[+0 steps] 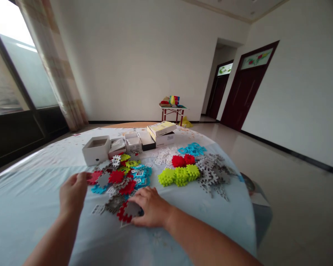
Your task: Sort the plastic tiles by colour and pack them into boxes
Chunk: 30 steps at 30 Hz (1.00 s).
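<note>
My left hand (pixel 74 192) is pinched at the left edge of a mixed heap, with its fingertips on a red toothed building tile (pixel 95 177). My right hand (pixel 152 207) curls thumb and fingers round a grey building tile (pixel 132 210) at the near end of the heap. Under that grey tile, a red tile (pixel 122 217) shows its toothed rim. Between the hands lie more red tiles (pixel 116 177), grey, blue and lime ones, overlapping. A small white window-shaped piece (pixel 98 209) lies flat on the cloth nearby.
Sorted piles stand to the right: lime tiles (pixel 180 176), red tiles (pixel 183 160), blue tiles (pixel 192 149), grey tiles (pixel 212 171) and white pieces (pixel 165 156). Behind the heap are a white open box (pixel 96 150), smaller boxes and a yellow-topped box (pixel 161 128). The table edge (pixel 251 214) curves along the right.
</note>
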### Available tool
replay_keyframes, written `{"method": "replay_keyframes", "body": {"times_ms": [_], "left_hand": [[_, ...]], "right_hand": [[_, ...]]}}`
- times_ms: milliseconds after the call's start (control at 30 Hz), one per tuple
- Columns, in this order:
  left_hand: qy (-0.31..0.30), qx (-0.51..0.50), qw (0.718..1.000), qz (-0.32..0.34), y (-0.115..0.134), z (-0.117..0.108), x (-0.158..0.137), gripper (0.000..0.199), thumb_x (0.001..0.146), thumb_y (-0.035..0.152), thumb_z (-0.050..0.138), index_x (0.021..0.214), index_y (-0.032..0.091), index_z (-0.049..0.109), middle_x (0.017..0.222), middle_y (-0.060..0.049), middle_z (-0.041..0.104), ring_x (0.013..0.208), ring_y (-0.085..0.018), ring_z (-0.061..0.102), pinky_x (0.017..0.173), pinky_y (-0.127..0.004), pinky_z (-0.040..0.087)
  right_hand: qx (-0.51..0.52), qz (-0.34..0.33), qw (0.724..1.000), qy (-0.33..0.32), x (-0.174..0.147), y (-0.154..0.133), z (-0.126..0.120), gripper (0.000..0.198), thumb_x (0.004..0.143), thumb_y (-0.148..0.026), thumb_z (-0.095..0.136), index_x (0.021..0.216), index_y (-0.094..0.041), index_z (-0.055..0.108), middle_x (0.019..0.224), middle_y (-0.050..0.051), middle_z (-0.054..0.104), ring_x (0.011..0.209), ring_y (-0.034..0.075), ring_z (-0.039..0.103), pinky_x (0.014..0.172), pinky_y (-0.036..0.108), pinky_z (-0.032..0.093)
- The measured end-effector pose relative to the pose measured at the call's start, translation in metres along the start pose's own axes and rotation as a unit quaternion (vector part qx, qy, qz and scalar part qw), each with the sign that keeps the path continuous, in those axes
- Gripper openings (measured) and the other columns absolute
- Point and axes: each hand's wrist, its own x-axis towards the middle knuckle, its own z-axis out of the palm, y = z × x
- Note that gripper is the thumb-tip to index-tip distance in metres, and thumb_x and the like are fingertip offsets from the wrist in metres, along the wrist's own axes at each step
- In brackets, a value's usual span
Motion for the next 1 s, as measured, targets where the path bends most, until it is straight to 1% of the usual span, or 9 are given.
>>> {"method": "replay_keyframes", "body": {"times_ms": [167, 300, 433, 500, 667, 767, 833, 900, 1000], "left_hand": [[-0.024, 0.125, 0.992, -0.003, -0.017, -0.016, -0.005, 0.021, 0.068, 0.038, 0.05, 0.069, 0.024, 0.065, 0.055, 0.0, 0.062, 0.065, -0.025, 0.057, 0.054, -0.031, 0.037], [-0.044, 0.162, 0.986, -0.006, -0.026, -0.017, -0.013, 0.019, 0.067, 0.043, 0.05, 0.064, 0.029, 0.063, 0.055, 0.002, 0.062, 0.06, -0.025, 0.056, 0.05, -0.029, 0.036], [-0.052, 0.154, 0.987, -0.011, -0.033, -0.012, -0.012, 0.018, 0.066, 0.044, 0.05, 0.059, 0.032, 0.061, 0.051, 0.005, 0.061, 0.059, -0.026, 0.057, 0.052, -0.031, 0.037], [-0.053, 0.149, 0.987, -0.017, -0.036, -0.01, -0.01, 0.017, 0.066, 0.044, 0.05, 0.06, 0.032, 0.061, 0.051, 0.006, 0.061, 0.06, -0.027, 0.057, 0.052, -0.031, 0.038], [-0.055, 0.157, 0.986, -0.023, -0.038, -0.01, -0.008, 0.018, 0.069, 0.045, 0.048, 0.065, 0.034, 0.061, 0.052, 0.006, 0.061, 0.064, -0.027, 0.058, 0.054, -0.032, 0.039], [-0.064, 0.159, 0.985, -0.028, -0.037, -0.011, -0.008, 0.02, 0.069, 0.045, 0.048, 0.067, 0.032, 0.062, 0.054, 0.004, 0.062, 0.065, -0.027, 0.058, 0.054, -0.032, 0.039], [-0.067, 0.159, 0.985, -0.026, -0.037, -0.011, -0.009, 0.021, 0.069, 0.045, 0.048, 0.068, 0.03, 0.063, 0.055, 0.003, 0.062, 0.066, -0.027, 0.059, 0.054, -0.031, 0.039], [-0.065, 0.156, 0.985, -0.028, -0.036, -0.011, -0.009, 0.023, 0.069, 0.044, 0.048, 0.069, 0.027, 0.064, 0.055, 0.002, 0.063, 0.066, -0.027, 0.059, 0.054, -0.031, 0.039], [-0.062, 0.151, 0.986, -0.031, -0.034, -0.009, -0.011, 0.028, 0.07, 0.044, 0.047, 0.072, 0.023, 0.065, 0.056, -0.001, 0.064, 0.066, -0.026, 0.059, 0.054, -0.03, 0.04]], "right_hand": [[0.019, 0.015, 0.999, 0.037, -0.006, 0.008, -0.026, 0.062, 0.069, -0.031, 0.064, 0.127, -0.025, 0.044, 0.12, 0.006, 0.051, 0.11, 0.022, 0.047, 0.095, 0.036, 0.037], [0.009, 0.063, 0.987, 0.149, -0.023, 0.036, -0.059, 0.061, 0.069, -0.018, 0.058, 0.128, -0.023, 0.043, 0.122, 0.007, 0.05, 0.114, 0.021, 0.044, 0.098, 0.036, 0.035], [-0.067, 0.155, 0.944, 0.284, -0.048, 0.085, -0.092, 0.057, 0.07, -0.013, 0.053, 0.126, -0.019, 0.045, 0.123, 0.01, 0.049, 0.117, 0.024, 0.042, 0.101, 0.041, 0.033], [-0.106, 0.208, 0.917, 0.324, -0.062, 0.11, -0.106, 0.053, 0.07, -0.014, 0.053, 0.123, -0.018, 0.048, 0.121, 0.011, 0.051, 0.115, 0.024, 0.044, 0.099, 0.042, 0.035], [-0.184, 0.333, 0.851, 0.361, -0.09, 0.153, -0.129, 0.049, 0.072, -0.019, 0.053, 0.121, -0.018, 0.05, 0.121, 0.012, 0.053, 0.114, 0.028, 0.045, 0.095, 0.047, 0.037], [-0.211, 0.359, 0.827, 0.378, -0.093, 0.161, -0.132, 0.051, 0.072, -0.022, 0.055, 0.123, -0.015, 0.049, 0.125, 0.014, 0.05, 0.117, 0.031, 0.042, 0.096, 0.05, 0.034], [-0.214, 0.341, 0.828, 0.39, -0.09, 0.159, -0.128, 0.048, 0.074, -0.023, 0.055, 0.121, -0.015, 0.05, 0.125, 0.015, 0.05, 0.118, 0.03, 0.042, 0.097, 0.049, 0.033], [-0.205, 0.306, 0.841, 0.397, -0.082, 0.151, -0.119, 0.045, 0.075, -0.023, 0.054, 0.119, -0.016, 0.052, 0.124, 0.014, 0.051, 0.117, 0.029, 0.042, 0.097, 0.048, 0.034], [-0.171, 0.233, 0.88, 0.377, -0.066, 0.129, -0.103, 0.04, 0.076, -0.022, 0.054, 0.116, -0.017, 0.054, 0.12, 0.013, 0.053, 0.115, 0.027, 0.044, 0.097, 0.046, 0.035]]}}
